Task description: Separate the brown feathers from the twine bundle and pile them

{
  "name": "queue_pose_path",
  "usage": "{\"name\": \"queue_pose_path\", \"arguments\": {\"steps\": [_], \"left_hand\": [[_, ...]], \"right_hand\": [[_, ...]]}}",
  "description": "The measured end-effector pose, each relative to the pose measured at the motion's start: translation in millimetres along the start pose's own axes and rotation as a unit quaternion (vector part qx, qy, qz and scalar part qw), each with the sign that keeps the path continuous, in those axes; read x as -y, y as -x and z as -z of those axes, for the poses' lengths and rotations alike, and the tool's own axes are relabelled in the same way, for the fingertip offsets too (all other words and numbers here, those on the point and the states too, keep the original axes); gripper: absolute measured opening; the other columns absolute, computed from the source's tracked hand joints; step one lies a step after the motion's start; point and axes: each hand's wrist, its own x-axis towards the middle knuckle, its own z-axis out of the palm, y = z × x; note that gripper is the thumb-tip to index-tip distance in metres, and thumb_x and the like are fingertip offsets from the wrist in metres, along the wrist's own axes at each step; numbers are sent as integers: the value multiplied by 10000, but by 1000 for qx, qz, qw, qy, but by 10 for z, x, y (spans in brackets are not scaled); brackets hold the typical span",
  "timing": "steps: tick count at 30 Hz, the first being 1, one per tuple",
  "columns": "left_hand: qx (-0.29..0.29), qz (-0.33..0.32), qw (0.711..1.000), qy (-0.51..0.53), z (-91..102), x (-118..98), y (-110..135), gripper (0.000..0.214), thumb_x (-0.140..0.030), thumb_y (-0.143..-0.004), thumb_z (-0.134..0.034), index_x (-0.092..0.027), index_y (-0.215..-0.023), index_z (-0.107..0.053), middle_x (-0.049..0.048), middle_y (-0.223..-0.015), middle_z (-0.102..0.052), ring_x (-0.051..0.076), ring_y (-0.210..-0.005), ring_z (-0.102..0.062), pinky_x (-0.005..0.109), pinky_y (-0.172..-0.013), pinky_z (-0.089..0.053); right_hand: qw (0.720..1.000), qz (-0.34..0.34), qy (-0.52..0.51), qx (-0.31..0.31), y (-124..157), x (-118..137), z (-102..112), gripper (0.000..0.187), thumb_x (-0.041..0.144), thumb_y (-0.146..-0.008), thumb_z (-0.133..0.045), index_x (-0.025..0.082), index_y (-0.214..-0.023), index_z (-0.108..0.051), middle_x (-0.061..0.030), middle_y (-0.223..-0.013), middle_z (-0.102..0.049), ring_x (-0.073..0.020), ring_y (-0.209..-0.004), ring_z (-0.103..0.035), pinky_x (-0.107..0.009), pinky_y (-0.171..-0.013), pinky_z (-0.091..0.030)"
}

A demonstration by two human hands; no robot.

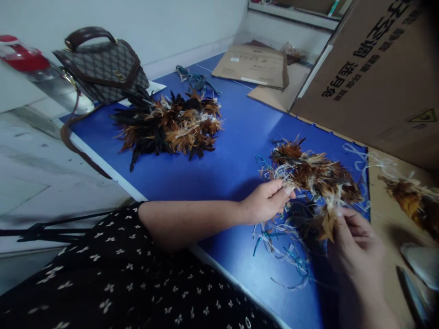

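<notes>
Left hand [269, 201]: thumb and fingers pinched together on a pale bit [288, 186] at the left end of the brown feather bundle [317, 173]; can't tell if it's a separate piece. Right hand [358, 240]: thumb and forefinger closed on a light-brown feather tuft [328, 221], just below the bundle; other fingers curled. Bundle lies on the blue table [240, 141], toward its right edge, tuft held above the surface.

Loose strings [286, 249] spread below and between the hands, so that spot is cluttered. Widest bare stretch: mid-table, between the bundle and the larger dark feather pile [171, 123] on the left. Left forearm crosses the front edge; bare blue also shows near that edge, below the strings.

Right side tight: big carton [380, 87] rises behind the bundle, more feathers [414, 201] on brown cardboard past the blue edge. Far end: flattened box [254, 66]. Handbag [103, 71] and bottle [48, 77] fill the far-left corner, strap [84, 151] hanging over the edge.
</notes>
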Motion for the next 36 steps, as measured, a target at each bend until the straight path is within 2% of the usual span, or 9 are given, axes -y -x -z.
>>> {"name": "queue_pose_path", "arguments": {"steps": [3, 6, 12, 18, 21, 23, 25, 31, 36], "left_hand": [[6, 0, 1000, -26, 8, 29, 26, 269, -403, -1088, -803, -203, -1034, -631, -62, -833, -548, 93, -735, -502, 257, -718, -461], [20, -1, 999, -31, -3, 42, 40, 324, -374, -982, -925, -182, -1095, -690, -36, -910, -644, 102, -799, -540, 272, -774, -501], [9, 18, 1000, -14, -25, 57, 14, 323, -373, -939, -954, -157, -1064, -750, -25, -872, -686, 92, -744, -548, 254, -697, -483], [-34, -2, 999, -2, 20, 98, -24, 414, -488, -940, -960, -162, -1060, -735, -46, -828, -667, 64, -652, -534, 257, -627, -431], [-43, -14, 999, 4, 36, 90, -27, 471, -532, -903, -988, -165, -1060, -739, -51, -820, -664, 67, -651, -538, 260, -617, -424], [-42, -14, 999, -1, 34, 65, -20, 476, -530, -887, -1003, -165, -1056, -747, -58, -795, -652, 72, -656, -528, 262, -621, -423], [-27, -11, 1000, -9, 22, 34, -10, 460, -496, -867, -1024, -163, -1037, -755, -53, -790, -657, 81, -688, -538, 265, -656, -450], [11, -7, 1000, 8, -22, 17, 8, 412, -393, -816, -1061, -160, -970, -759, -17, -873, -725, 120, -843, -636, 312, -858, -563], [11, -2, 999, 40, -5, 53, 7, 481, -426, -763, -1093, -156, -973, -755, -18, -895, -729, 106, -825, -622, 289, -828, -544]], "right_hand": [[999, -40, -15, 13, 108, 65, -160, 567, 752, -948, -907, 205, -1083, -844, -71, -862, -830, -161, -633, -719, -244, -570, -577], [999, -29, -9, 21, 196, 93, -269, 570, 759, -948, -907, 209, -1084, -843, -73, -873, -845, -168, -648, -728, -250, -573, -603], [997, 39, 5, 61, 242, 98, -339, 456, 674, -1018, -871, 223, -1087, -858, -58, -881, -851, -183, -699, -777, -269, -614, -651], [998, 33, 45, 0, 88, -74, -205, 458, 675, -1027, -849, 220, -1076, -860, -55, -894, -852, -195, -707, -777, -311, -660, -670], [980, 115, 155, -46, -5, -126, -108, 437, 618, -1071, -798, 204, -1193, -866, -109, -1061, -873, -288, -933, -838, -505, -957, -729], [952, 202, 217, -71, -19, -61, -74, 420, 546, -1082, -792, 199, -1307, -865, -170, -1269, -862, -379, -1214, -826, -661, -1205, -634], [943, 247, 213, -61, 20, 61, -79, 367, 475, -1092, -791, 218, -1343, -867, -184, -1346, -842, -395, -1324, -792, -683, -1276, -576], [968, 221, 92, 78, 212, 244, -228, 181, 413, -1074, -845, 255, -1153, -887, -80, -1130, -854, -247, -1023, -811, -443, -988, -661], [987, 104, 68, 98, 267, 183, -272, 334, 574, -1068, -831, 241, -1073, -863, -68, -1014, -850, -210, -889, -800, -362, -847, -669]]}}
